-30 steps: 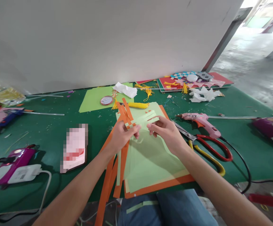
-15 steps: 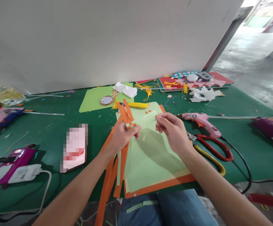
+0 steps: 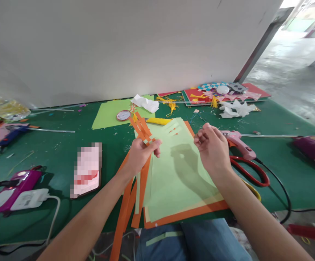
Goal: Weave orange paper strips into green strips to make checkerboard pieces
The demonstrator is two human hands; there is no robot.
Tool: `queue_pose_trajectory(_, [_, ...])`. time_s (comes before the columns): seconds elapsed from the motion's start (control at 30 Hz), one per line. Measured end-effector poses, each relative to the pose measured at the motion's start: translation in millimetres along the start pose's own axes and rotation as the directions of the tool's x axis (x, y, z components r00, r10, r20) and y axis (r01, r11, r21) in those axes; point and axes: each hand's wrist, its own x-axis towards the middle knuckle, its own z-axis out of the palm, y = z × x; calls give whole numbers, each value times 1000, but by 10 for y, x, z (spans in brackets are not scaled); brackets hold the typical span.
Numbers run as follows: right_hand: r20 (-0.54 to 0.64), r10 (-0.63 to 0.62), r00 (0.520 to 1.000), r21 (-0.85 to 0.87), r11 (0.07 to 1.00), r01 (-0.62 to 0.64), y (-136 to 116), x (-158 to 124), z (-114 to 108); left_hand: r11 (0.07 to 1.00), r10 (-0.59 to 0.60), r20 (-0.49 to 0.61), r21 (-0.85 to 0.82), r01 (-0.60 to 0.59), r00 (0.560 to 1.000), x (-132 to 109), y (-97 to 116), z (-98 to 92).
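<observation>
My left hand (image 3: 141, 154) is closed on a small woven piece of orange and pale green paper strips (image 3: 139, 125). Long orange strip tails (image 3: 124, 208) hang below the hand, past the table edge. Thin pale green strips (image 3: 169, 125) stick out to the right of the weave. My right hand (image 3: 213, 148) is lifted over the right side of a pale green paper sheet (image 3: 179, 192), its fingers curled in and nothing visible between them. The sheet lies on cream and orange sheets (image 3: 184, 220). A yellow utility knife (image 3: 160, 121) rests just beyond the weave.
A pink glue gun (image 3: 239, 143) and red-and-yellow-handled pliers (image 3: 255, 177) lie right of the papers. To the left are a phone (image 3: 86, 174), a purple power strip (image 3: 18, 185) and a blue glue gun (image 3: 14, 135). Crumpled white tissue (image 3: 146, 104) and yellow tassels (image 3: 170, 105) lie toward the wall.
My right hand has let go of the pale green strip and moved right, away from the weave. My left hand stays nearly in place, with the orange strip ends tilted slightly more left.
</observation>
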Motion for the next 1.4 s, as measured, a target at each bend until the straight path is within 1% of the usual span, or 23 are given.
queue_pose_trajectory(0.07, [66,69,995,-63,996,-65,11,-17,8,1000,-5,19,-3,5,1000,6,0,0])
queue_pose_trajectory(0.13, [166,133,977,-204,974,-98,23,-62,39,1000,-17,56,22,16,998,7,-1,-3])
queue_pose_trajectory(0.17, [223,157,962,-289,953,-89,29,-91,59,999,-22,75,34,20,997,5,-1,-4])
queue_pose_trajectory(0.23, [342,204,917,-431,902,-40,43,-152,99,999,-30,113,44,25,993,1,4,-5])
queue_pose_trajectory(0.3, [427,247,870,-503,864,1,65,-199,123,998,-40,153,44,33,987,-3,12,-3])
queue_pose_trajectory(0.33, [447,258,857,-516,857,11,80,-215,127,998,-48,173,46,40,984,-3,16,0])
queue_pose_trajectory(0.4, [442,252,861,-524,852,19,109,-228,123,998,-60,204,43,52,977,-3,21,8])
queue_pose_trajectory(0.53, [403,226,887,-520,854,19,138,-217,104,996,-83,217,0,85,973,-12,10,28])
queue_pose_trajectory(0.63, [422,209,882,-493,870,30,135,-210,97,993,-112,227,-2,115,967,-30,-7,38])
queue_pose_trajectory(0.7, [429,198,881,-483,875,38,135,-208,89,993,-118,224,22,116,967,-39,-15,41])
queue_pose_trajectory(0.77, [411,191,891,-493,869,41,139,-208,80,994,-113,216,35,108,970,-41,-14,42])
queue_pose_trajectory(0.9, [375,189,908,-517,856,35,134,-213,85,995,-101,216,15,100,971,-36,8,41])
queue_pose_trajectory(0.97, [411,200,889,-487,873,28,121,-225,106,994,-107,229,32,102,968,-36,18,39])
queue_pose_trajectory(1.07, [523,213,825,-420,907,32,105,-248,141,990,-126,255,93,105,959,-45,17,38])
queue_pose_trajectory(1.1, [538,210,816,-408,913,33,105,-252,147,989,-132,264,102,108,955,-49,12,39])
queue_pose_trajectory(1.13, [529,204,824,-404,914,33,108,-253,148,988,-137,271,102,113,953,-52,7,39])
queue_pose_trajectory(1.27, [368,180,912,-421,907,-10,125,-221,116,989,-141,273,82,123,951,-50,0,36])
queue_pose_trajectory(1.4, [293,147,945,-384,923,-25,102,-157,84,990,-143,267,40,138,953,-30,16,26])
